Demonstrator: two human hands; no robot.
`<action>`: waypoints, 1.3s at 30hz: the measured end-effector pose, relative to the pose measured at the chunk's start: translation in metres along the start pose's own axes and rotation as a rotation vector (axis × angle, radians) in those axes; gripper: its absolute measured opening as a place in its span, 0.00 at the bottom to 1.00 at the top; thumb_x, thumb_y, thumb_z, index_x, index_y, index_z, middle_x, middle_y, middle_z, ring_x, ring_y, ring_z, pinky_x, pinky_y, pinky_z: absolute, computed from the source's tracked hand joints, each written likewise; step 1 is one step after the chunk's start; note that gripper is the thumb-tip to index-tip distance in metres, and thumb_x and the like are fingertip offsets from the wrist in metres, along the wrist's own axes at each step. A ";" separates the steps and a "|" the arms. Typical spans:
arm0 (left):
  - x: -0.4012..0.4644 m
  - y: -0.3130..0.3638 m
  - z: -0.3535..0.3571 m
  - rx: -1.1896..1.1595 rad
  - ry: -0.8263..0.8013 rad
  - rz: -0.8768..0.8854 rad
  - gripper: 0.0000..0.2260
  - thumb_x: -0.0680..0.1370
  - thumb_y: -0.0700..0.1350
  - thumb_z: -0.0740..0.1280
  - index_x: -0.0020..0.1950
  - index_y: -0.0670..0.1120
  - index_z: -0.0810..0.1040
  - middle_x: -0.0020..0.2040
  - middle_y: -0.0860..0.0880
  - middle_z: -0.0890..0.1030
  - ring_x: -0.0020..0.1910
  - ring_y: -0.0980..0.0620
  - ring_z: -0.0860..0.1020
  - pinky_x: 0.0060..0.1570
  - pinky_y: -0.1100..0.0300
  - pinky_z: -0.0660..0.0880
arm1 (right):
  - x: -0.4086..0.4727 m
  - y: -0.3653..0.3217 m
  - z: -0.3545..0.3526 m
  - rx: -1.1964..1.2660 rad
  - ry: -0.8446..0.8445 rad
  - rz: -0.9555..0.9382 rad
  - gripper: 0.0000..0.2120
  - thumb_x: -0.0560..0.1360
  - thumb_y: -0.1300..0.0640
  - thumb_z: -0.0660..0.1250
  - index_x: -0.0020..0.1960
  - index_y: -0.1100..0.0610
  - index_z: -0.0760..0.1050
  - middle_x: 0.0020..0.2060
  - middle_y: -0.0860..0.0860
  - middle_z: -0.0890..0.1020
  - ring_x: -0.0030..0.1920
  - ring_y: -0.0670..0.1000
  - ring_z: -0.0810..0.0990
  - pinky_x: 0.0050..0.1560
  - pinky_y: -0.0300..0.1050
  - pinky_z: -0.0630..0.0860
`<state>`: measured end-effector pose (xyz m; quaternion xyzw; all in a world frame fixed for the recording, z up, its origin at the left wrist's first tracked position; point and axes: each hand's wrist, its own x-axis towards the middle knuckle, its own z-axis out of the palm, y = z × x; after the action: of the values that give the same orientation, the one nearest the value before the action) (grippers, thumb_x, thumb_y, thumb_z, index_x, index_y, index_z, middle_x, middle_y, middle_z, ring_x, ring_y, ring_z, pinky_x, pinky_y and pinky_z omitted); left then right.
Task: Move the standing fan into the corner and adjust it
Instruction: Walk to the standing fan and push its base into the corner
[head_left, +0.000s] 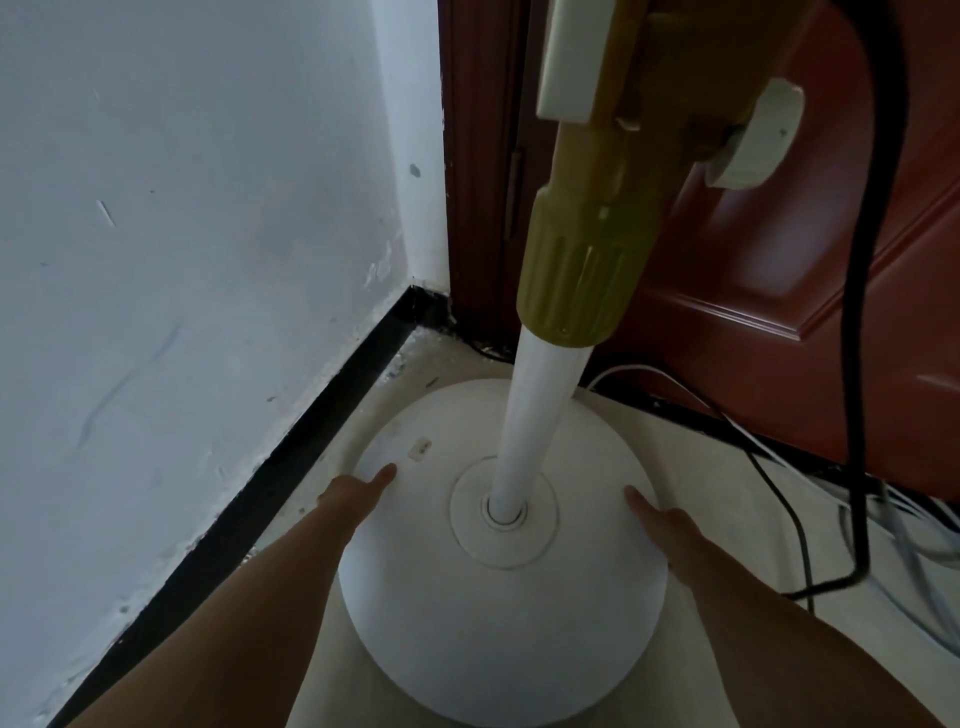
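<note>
The standing fan's round white base (498, 623) rests on the pale floor near the corner. Its white pole (535, 415) rises from the base's middle into an olive-gold height collar (582, 270), with the fan's white-and-gold neck (623, 67) above. My left hand (358, 491) grips the base's left edge, thumb lying on top. On the opposite edge my right hand (657, 519) holds the base, thumb on top, other fingers hidden under the rim.
A white wall (182, 234) with a black skirting (291, 452) runs along the left to the corner (421, 291). A dark red door (779, 260) stands behind. A black cable (857, 364) hangs at right, and several cords (883, 519) lie on the floor.
</note>
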<state>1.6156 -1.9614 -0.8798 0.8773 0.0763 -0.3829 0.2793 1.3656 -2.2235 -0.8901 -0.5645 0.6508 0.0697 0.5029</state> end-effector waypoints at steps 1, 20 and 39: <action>0.001 -0.001 0.000 -0.060 -0.011 -0.015 0.40 0.71 0.63 0.67 0.69 0.34 0.64 0.67 0.35 0.71 0.65 0.35 0.70 0.63 0.45 0.68 | 0.001 0.001 0.000 0.019 -0.006 0.000 0.45 0.69 0.36 0.68 0.71 0.68 0.63 0.70 0.63 0.69 0.68 0.64 0.69 0.70 0.57 0.66; -0.015 -0.015 -0.008 -0.464 0.042 -0.091 0.42 0.66 0.60 0.74 0.69 0.35 0.65 0.64 0.36 0.73 0.61 0.36 0.73 0.59 0.45 0.71 | -0.018 -0.009 -0.005 0.310 -0.016 -0.029 0.41 0.66 0.46 0.76 0.68 0.70 0.67 0.65 0.65 0.73 0.64 0.66 0.73 0.67 0.61 0.70; -0.296 0.042 -0.205 -0.635 0.196 -0.163 0.38 0.65 0.58 0.76 0.62 0.32 0.70 0.57 0.35 0.76 0.56 0.35 0.75 0.56 0.47 0.75 | -0.296 -0.136 -0.137 0.220 -0.002 -0.111 0.40 0.67 0.46 0.76 0.69 0.68 0.66 0.66 0.62 0.74 0.64 0.61 0.74 0.59 0.47 0.70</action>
<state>1.5529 -1.8605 -0.5372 0.7702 0.2879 -0.2750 0.4982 1.3540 -2.1646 -0.5415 -0.5408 0.6218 -0.0294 0.5657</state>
